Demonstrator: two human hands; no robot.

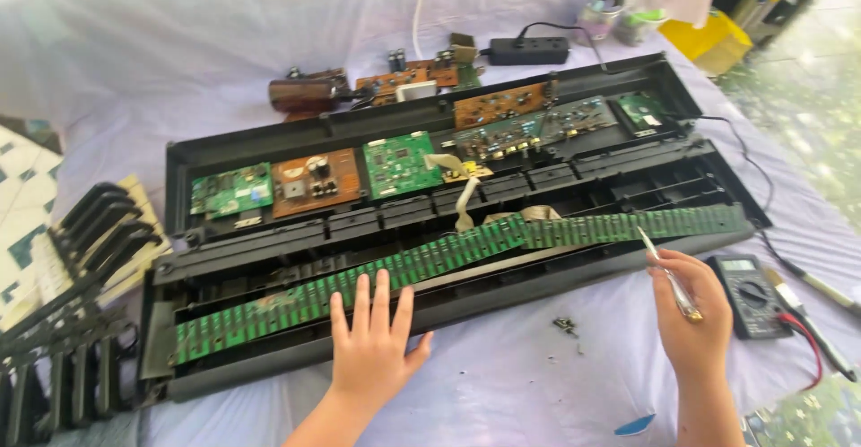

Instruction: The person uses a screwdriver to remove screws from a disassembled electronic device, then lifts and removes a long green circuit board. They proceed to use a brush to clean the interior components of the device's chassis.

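An opened black electronic keyboard case (pixel 269 142) lies across a white cloth. A long green contact circuit strip (pixel 269 308) runs along its front. My left hand (pixel 375 344) rests flat, fingers spread, on the strip's middle part and the case's front edge. My right hand (pixel 691 312) holds a thin metal tool (pixel 662 266) like a pen, tip up, touching the strip's right part (pixel 646 225). Green and brown circuit boards (pixel 402 164) sit in the case's rear half, joined by flat ribbon cables (pixel 465 198).
A digital multimeter (pixel 752 293) with red and black leads lies right of my right hand. Loose screws (pixel 567 326) sit on the cloth. Removed black and white keys (pixel 81 277) are stacked at left. A power strip (pixel 529 50), loose boards and cups stand behind.
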